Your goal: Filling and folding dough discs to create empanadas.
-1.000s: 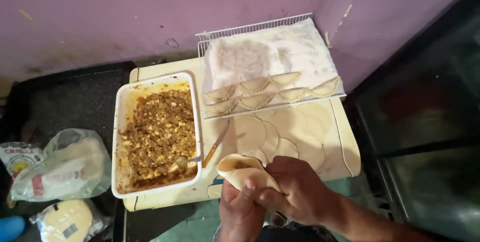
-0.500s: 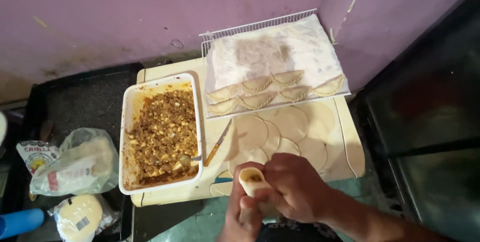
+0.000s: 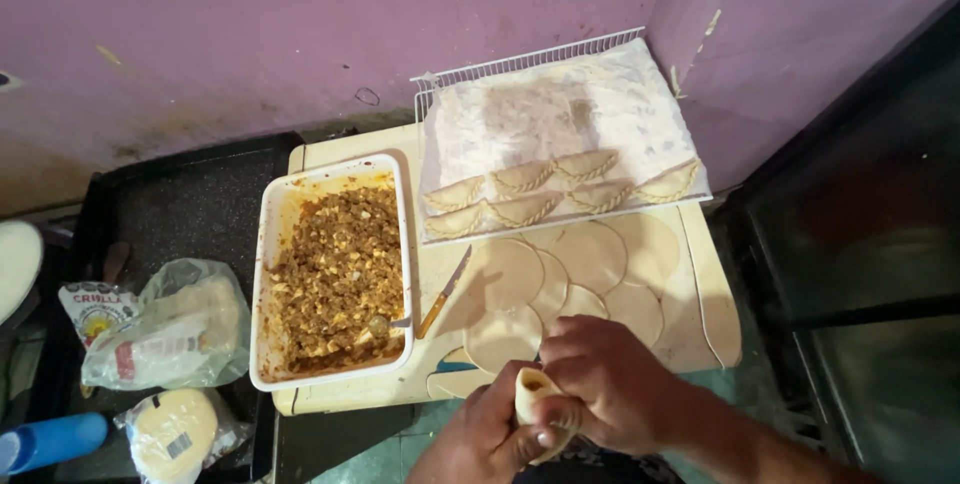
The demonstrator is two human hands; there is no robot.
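Note:
Both hands hold one folded dough pocket [image 3: 530,394] with filling showing at its open top, low in the head view. My left hand [image 3: 480,439] cups it from below; my right hand [image 3: 610,384] pinches its edge from the right. Just beyond lie several round dough discs [image 3: 585,269] spread on a cream board [image 3: 700,284]. A white rectangular dish [image 3: 270,274] of brown minced filling sits to the left, a spoon [image 3: 385,324] resting in it. A knife [image 3: 440,296] lies between dish and discs.
A white wire rack [image 3: 520,64] lined with floured plastic holds several crimped pastries [image 3: 535,194] at the back. Left of the dish sit a black tray [image 3: 170,214], plastic bags [image 3: 165,329], a packet of discs [image 3: 175,434] and a blue cylinder [image 3: 50,439]. Purple walls close the corner.
The flat, open disc in my hands has been folded up into a narrow pocket. The view has shifted slightly, with the hands now lower and nearer.

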